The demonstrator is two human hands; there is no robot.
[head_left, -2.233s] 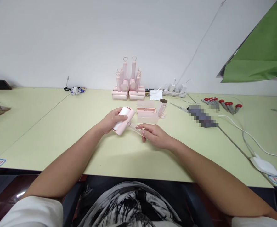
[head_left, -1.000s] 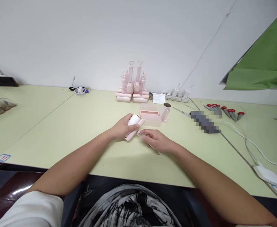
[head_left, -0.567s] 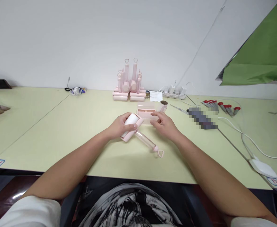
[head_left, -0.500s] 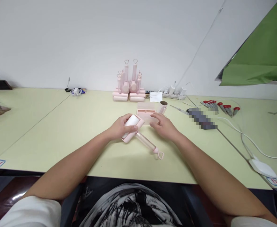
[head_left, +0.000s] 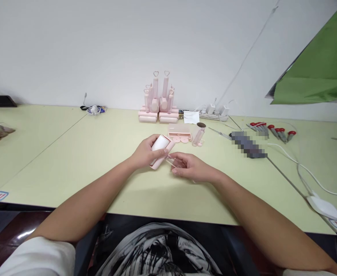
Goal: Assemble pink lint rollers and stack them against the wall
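Observation:
My left hand (head_left: 144, 154) is closed round the head of a pink lint roller (head_left: 160, 143), thumb across its front, with the white roll facing up. The roller's clear handle points toward my right hand (head_left: 195, 168), whose curled fingers wrap about it. Much of the handle is hidden by those fingers. Just beyond my hands lies an open pink case (head_left: 188, 135) with a clear lid, and two round pink pieces (head_left: 177, 140) at its front. To the right of the case stands a clear tube (head_left: 198, 137) with a dark round end on top.
Several assembled pink lint rollers (head_left: 157, 105) stand against the wall. Right of them are white paper (head_left: 191, 117) and a power strip (head_left: 214, 115) with chargers. Red-handled tools (head_left: 280, 133), a pixelated dark object (head_left: 249, 145) and a white cable (head_left: 309, 170) lie on the right.
My right hand has moved from beside the pink case down and toward me, onto the lint roller's handle. My left hand keeps its hold on the head. The view has shifted slightly.

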